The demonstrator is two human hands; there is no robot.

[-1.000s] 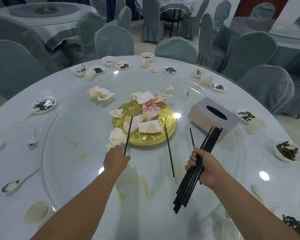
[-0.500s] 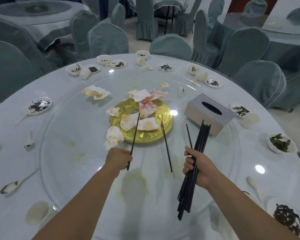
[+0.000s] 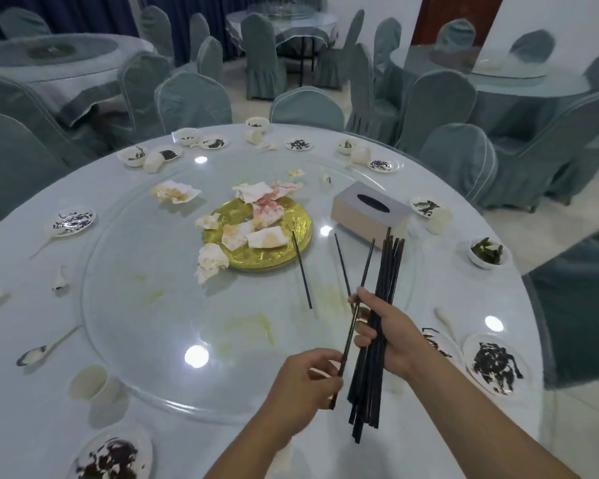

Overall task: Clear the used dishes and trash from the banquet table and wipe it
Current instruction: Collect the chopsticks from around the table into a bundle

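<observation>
My right hand [image 3: 386,335] grips a bundle of black chopsticks [image 3: 381,305] upright over the glass turntable [image 3: 146,326]. My left hand [image 3: 303,382] pinches a single black chopstick [image 3: 362,278] and holds it against the bundle, close to my right fingers. Two loose chopsticks lie on the turntable: one [image 3: 301,269] with its tip on the gold plate [image 3: 293,219], another [image 3: 342,269] just right of it. Crumpled stained napkins [image 3: 256,233] cover the gold plate and lie beside it.
A grey tissue box [image 3: 367,210] stands right of the plate. Small dirty dishes [image 3: 493,364], bowls [image 3: 486,252], cups [image 3: 92,383] and spoons [image 3: 45,350] ring the round table's edge. Covered chairs [image 3: 305,108] surround the table. Yellowish smears mark the glass.
My left hand lifted one chopstick off the gold plate and carried it right to the bundle. My right hand stayed closed around the bundle.
</observation>
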